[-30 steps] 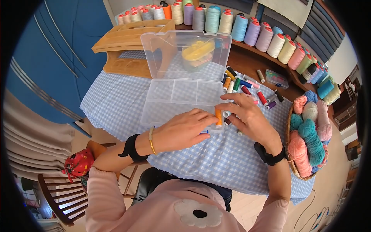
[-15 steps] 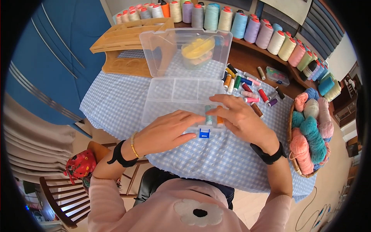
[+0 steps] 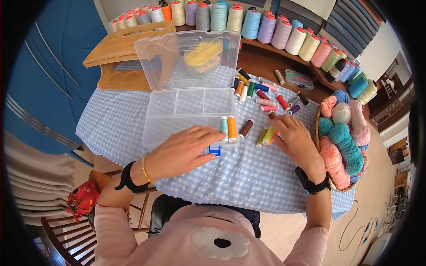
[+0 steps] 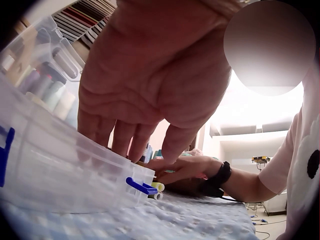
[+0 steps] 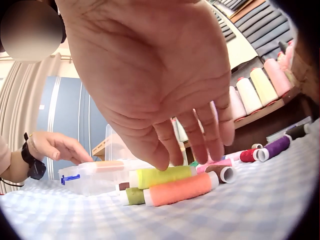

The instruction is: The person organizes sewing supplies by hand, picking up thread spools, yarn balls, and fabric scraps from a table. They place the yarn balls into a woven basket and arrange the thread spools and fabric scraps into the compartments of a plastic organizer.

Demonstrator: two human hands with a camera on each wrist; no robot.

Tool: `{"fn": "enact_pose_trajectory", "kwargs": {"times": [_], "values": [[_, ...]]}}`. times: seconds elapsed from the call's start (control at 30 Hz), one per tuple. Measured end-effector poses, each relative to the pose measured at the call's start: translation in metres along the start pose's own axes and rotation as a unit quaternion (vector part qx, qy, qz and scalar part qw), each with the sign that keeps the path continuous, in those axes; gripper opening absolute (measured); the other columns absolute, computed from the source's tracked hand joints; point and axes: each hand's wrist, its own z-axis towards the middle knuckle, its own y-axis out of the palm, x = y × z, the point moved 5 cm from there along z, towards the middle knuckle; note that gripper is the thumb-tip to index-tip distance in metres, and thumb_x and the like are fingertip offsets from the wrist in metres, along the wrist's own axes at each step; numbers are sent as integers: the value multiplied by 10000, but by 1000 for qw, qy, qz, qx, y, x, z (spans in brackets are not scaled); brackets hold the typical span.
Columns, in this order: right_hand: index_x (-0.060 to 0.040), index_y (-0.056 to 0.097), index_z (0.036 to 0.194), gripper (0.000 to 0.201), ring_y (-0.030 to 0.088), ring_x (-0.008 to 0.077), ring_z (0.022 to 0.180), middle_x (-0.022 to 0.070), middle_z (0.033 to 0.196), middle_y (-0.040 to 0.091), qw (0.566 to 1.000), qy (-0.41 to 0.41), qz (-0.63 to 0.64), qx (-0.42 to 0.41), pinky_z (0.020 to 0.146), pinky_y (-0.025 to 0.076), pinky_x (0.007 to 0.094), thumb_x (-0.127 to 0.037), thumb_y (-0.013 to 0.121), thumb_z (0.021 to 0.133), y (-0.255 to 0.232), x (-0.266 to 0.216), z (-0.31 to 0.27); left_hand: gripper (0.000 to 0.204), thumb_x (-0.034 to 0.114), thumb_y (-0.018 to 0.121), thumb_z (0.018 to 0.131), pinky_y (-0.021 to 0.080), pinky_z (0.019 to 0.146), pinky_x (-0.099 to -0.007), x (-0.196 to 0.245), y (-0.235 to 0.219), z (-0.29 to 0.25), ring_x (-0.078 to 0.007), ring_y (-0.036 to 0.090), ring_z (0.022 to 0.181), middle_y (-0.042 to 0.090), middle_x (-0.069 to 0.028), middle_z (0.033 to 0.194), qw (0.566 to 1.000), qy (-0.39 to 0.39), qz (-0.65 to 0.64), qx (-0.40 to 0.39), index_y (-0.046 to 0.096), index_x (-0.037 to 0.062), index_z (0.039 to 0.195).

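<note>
A clear plastic box (image 3: pixel 165 126) stands with its lid up. In its front compartment, a light blue thread spool (image 3: pixel 224 130) and an orange one (image 3: pixel 231 128) lie side by side. My left hand (image 3: pixel 184 148) hovers at the box's front wall, fingers extended with the tips by the light blue spool, holding nothing. To the right of the box, my right hand (image 3: pixel 298 144) reaches down, fingers loosely extended over a yellow-green spool (image 5: pixel 162 177), a coral spool (image 5: pixel 182 189) and an olive spool (image 5: pixel 134 196). Its thumb tip is right at the yellow-green spool.
Beside the box lies a brown spool (image 3: pixel 246 128), with several other spools (image 3: pixel 266 102) scattered behind. A basket of yarn (image 3: pixel 344 142) stands at the right edge. Behind the box are a wooden rack (image 3: pixel 120 80) and a shelf of large thread cones (image 3: pixel 270 33).
The light blue spool went from my right hand into the box beside the orange one. My right hand then moved right to the loose spools. The head view has shifted.
</note>
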Motion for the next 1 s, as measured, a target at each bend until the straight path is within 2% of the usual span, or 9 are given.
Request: {"fn": "enact_pose_trajectory", "kwargs": {"times": [0.13,0.33,0.47,0.53,0.73,0.8,0.87,0.9,1.0], "values": [[-110,635,1193,410,560,315,1200,110,1213,593,996,-91,26,-9,914,498,411,-23,695,797,4,-11,-6,518,177,649,923,396,1101,-423,0,-1,-1,-327,478,1314,547,-162,1378,1000,10,-6,8,494,45,1399],[-103,618,1192,463,570,320,1144,108,1261,560,997,-34,60,-37,963,490,421,-5,725,752,17,-9,-9,512,181,645,931,399,1091,-420,-1,-4,-4,-325,487,1301,543,-170,1376,1000,18,-20,14,494,40,1399],[-89,604,1172,409,558,325,1183,122,1209,561,997,-23,64,-47,911,516,425,-28,715,783,19,-8,-9,493,182,634,943,401,1085,-417,-3,-5,-8,-323,487,1298,541,-165,1377,999,19,-24,18,500,46,1397],[-76,591,1156,441,581,346,1119,134,1210,548,997,-2,66,-46,920,516,422,14,719,744,19,-7,-7,494,185,630,946,403,1082,-416,-4,-6,-11,-323,490,1292,542,-161,1376,999,16,-25,19,495,54,1403],[-88,588,1152,437,612,338,1060,141,1157,547,993,-39,110,-14,855,534,414,18,711,747,-16,-31,21,488,198,615,957,421,1054,-416,-10,-9,-18,-323,513,1251,551,-144,1363,999,6,-38,18,480,70,1408],[-98,590,1142,445,614,335,1064,134,1155,550,991,-72,109,18,832,538,407,17,720,733,-25,-51,39,482,199,612,959,428,1044,-416,-11,-11,-20,-324,519,1241,556,-141,1355,999,4,-36,12,479,69,1403],[-92,598,1131,402,614,314,1037,123,1125,551,982,-158,100,25,830,537,394,15,687,755,-29,-79,56,456,201,613,959,437,1030,-413,-13,-15,-22,-324,533,1221,574,-138,1327,999,-15,-20,27,493,63,1377],[-92,598,1131,402,614,314,1037,123,1125,551,982,-158,101,26,830,537,394,15,687,755,-26,-87,66,456,201,613,959,437,1030,-413,-13,-16,-23,-324,533,1221,574,-138,1327,999,-15,-19,26,493,63,1377],[-79,609,1119,340,607,283,1018,111,1112,554,965,-252,66,33,851,522,374,-7,643,788,-7,-108,84,444,216,617,959,442,1022,-413,-18,-21,-32,-325,543,1207,592,-137,1299,997,-43,-10,63,502,62,1360]]}}
